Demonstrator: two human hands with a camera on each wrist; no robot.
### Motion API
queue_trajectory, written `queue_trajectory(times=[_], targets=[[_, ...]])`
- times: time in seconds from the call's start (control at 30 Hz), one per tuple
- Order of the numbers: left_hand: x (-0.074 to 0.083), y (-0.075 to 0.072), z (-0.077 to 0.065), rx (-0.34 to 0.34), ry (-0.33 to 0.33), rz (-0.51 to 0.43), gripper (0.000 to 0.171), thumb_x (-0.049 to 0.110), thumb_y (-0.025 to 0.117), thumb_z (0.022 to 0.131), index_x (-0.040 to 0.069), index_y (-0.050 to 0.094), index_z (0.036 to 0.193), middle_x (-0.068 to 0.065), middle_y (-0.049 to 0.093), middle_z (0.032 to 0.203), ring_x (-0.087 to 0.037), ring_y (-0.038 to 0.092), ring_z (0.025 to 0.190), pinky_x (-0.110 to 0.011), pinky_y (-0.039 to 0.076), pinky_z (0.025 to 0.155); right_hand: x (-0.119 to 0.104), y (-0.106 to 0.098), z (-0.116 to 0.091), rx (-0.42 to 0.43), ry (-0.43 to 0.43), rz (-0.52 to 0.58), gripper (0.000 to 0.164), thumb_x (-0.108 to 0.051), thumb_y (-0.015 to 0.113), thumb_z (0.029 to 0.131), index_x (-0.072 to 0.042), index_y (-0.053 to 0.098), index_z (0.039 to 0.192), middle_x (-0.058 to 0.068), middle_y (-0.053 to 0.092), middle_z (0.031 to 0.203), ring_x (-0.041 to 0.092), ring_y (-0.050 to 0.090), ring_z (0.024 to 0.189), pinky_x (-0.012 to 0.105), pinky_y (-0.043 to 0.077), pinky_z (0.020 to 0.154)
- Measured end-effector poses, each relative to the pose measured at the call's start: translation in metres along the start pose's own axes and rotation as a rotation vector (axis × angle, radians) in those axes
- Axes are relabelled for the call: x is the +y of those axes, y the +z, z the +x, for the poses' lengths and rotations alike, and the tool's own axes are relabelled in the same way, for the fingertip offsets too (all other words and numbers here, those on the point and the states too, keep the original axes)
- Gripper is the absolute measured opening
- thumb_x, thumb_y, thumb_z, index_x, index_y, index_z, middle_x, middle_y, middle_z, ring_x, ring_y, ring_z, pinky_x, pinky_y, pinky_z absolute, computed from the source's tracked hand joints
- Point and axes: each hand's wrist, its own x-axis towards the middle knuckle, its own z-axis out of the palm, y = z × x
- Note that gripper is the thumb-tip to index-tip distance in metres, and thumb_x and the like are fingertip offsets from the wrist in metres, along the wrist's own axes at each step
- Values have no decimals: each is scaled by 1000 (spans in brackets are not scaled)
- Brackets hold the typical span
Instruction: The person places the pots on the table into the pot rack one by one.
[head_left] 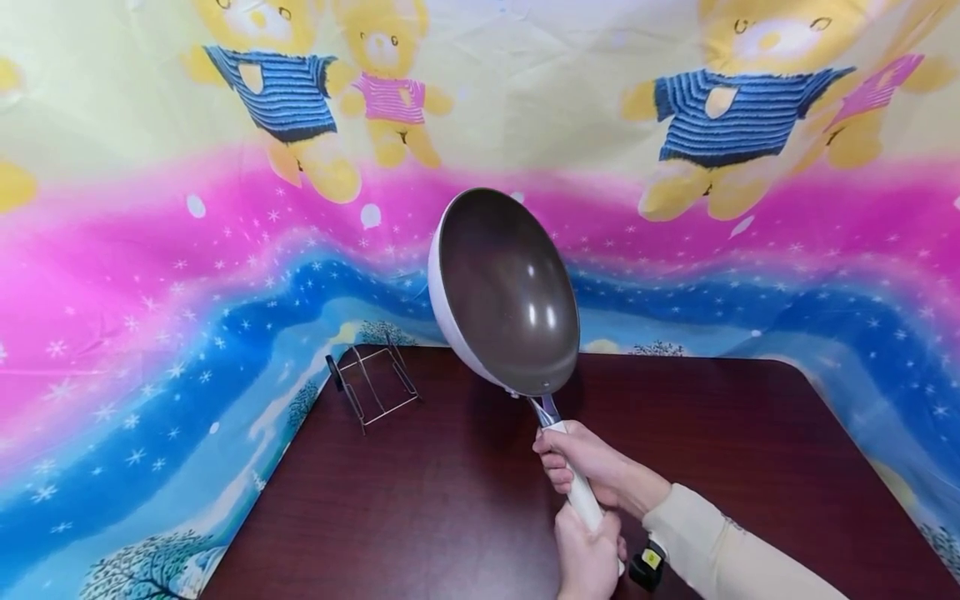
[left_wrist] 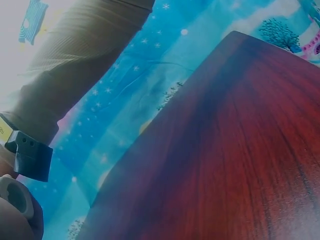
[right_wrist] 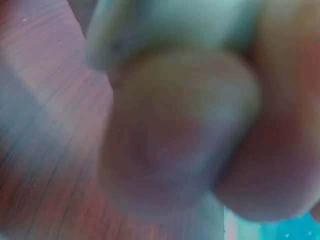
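Note:
A wok [head_left: 510, 292] with a white outside and a dark brown, shiny inside is held up over the table, tilted so that its inside faces me. Its white handle [head_left: 581, 496] slants down toward me. Close below the metal neck my right hand [head_left: 588, 462] grips the handle. My left hand [head_left: 588, 550] grips it lower down, near the end. In the left wrist view the handle's looped end [left_wrist: 29, 200] shows at the lower left. Blurred fingertips [right_wrist: 175, 135] curl against the pale handle [right_wrist: 200, 25] in the right wrist view.
A wire rack [head_left: 375, 383] stands at the back left of the dark red-brown table [head_left: 420, 492]. Behind and beside the table hangs a cloth [head_left: 510, 92] printed with bears and snowflakes. A small black device [head_left: 647, 565] is strapped at the right wrist.

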Motion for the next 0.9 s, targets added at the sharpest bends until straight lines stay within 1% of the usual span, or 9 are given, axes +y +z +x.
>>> queue_trajectory(times=[0.17, 0.23, 0.4, 0.47, 0.5, 0.57, 0.73, 0.9], targets=[[6, -4, 1, -1, 29, 23, 10, -10, 59, 77, -2, 53, 79, 7, 46, 48, -2, 45, 37, -18, 37, 34, -2, 4, 2, -9, -17, 11, 18, -11, 58, 88, -13, 42, 79, -6, 34, 55, 3, 36, 43, 19, 30, 43], [8, -5, 2, -3, 38, 32, 10, -10, 60, 78, -3, 53, 78, 2, 47, 47, -2, 46, 37, -18, 37, 34, -3, 5, 3, -22, -31, 17, 17, -10, 57, 89, -13, 43, 80, -7, 34, 56, 3, 36, 43, 19, 31, 43], [10, -9, 2, -2, 67, 38, 10, -9, 61, 81, -8, 52, 76, -18, 46, 45, -1, 46, 37, -18, 39, 34, -4, 9, 5, -63, -48, 46, 15, -8, 56, 90, -13, 43, 83, -7, 35, 57, 2, 36, 43, 18, 32, 43], [11, -10, 1, 0, 82, 41, 10, -9, 61, 81, -9, 52, 76, -21, 46, 46, -1, 46, 37, -19, 40, 34, -4, 10, 6, -75, -44, 56, 15, -8, 56, 90, -12, 43, 83, -7, 35, 57, 2, 37, 43, 18, 32, 43], [11, -11, 1, 2, 86, 46, 10, -9, 61, 82, -8, 52, 77, -21, 47, 46, -1, 46, 37, -19, 40, 34, -4, 11, 7, -82, -41, 58, 16, -8, 55, 90, -12, 42, 82, -7, 34, 56, 2, 37, 43, 18, 32, 43], [13, -12, 2, 18, 91, 69, 10, -9, 61, 82, -7, 52, 77, -15, 48, 46, -1, 46, 37, -20, 41, 34, -4, 12, 9, -95, -40, 61, 16, -8, 54, 90, -13, 42, 82, -7, 34, 55, 2, 37, 43, 18, 32, 43], [21, -14, 7, 70, 75, 154, 12, -5, 62, 84, 1, 52, 81, 6, 48, 50, -2, 47, 37, -23, 43, 34, -8, 13, 17, -142, -69, 83, 14, -7, 52, 91, -13, 42, 82, -8, 35, 55, 2, 39, 42, 17, 32, 43], [25, -18, 12, 109, 82, 251, 11, -2, 63, 86, 5, 54, 86, 9, 49, 54, -1, 49, 40, -25, 45, 37, -11, 14, 23, -211, -89, 109, 15, -7, 50, 91, -14, 42, 81, -8, 35, 55, 1, 40, 42, 16, 32, 43]])
